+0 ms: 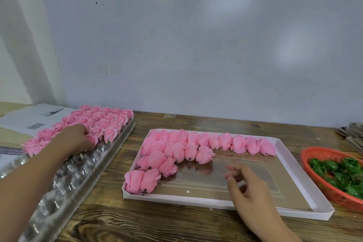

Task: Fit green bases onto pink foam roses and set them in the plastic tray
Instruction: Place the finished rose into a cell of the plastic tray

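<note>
Your left hand (75,139) reaches over the plastic tray (82,167) on the left of the counter (176,228), its fingers curled down onto a finished rose (92,139) at the near edge of the filled rows; it looks like you are seating that rose in its cup, bloom up, so the green base sinks out of sight. The upright roses (104,122) fill the far part of the tray; the near cups stand bare, so much of the job seems left. Your right hand (247,184) hovers over the white cardboard box (282,151), fingers loosely spread and holding nothing, probably on its way to the next piece; it is blurred. The unfitted roses (196,143) lie on their sides in the box, long axes running toward you, stubs nearest, so each can be picked by the bud. The green bases (337,171) wait in the orange basket (312,155) at far right.
</note>
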